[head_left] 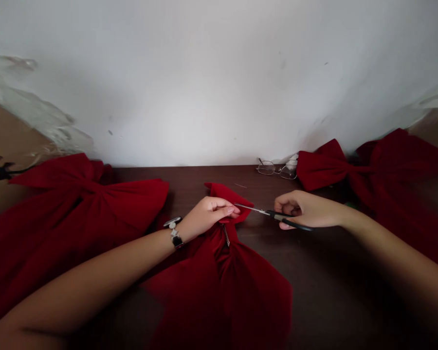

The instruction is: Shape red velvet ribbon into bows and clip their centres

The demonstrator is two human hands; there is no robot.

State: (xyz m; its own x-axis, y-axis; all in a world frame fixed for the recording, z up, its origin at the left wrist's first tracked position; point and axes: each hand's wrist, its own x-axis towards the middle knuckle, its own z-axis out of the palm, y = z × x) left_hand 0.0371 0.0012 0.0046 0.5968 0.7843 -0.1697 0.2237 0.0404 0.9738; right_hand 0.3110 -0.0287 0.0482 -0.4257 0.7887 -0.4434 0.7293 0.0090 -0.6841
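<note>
My left hand (206, 216) pinches the narrow top end of a red velvet-like fabric bow (219, 282), which lies on the table below my wrist. A small metal-toothed strip (226, 235), possibly a zipper, shows on the bow's gathered neck. My right hand (306, 209) grips black-handled scissors (277, 215), and their thin steel blades point left. The blade tips reach over the red fabric close to my left fingertips. A wristwatch with a dark strap (174, 233) sits on my left wrist.
Two more large red bows (69, 214) (372, 175) lie left and right on the dark wooden table (175, 175). Wire-rimmed glasses (276, 169) and a white item (292, 163) stand by the white wall (219, 82). A thin pin (241, 185) lies on the table.
</note>
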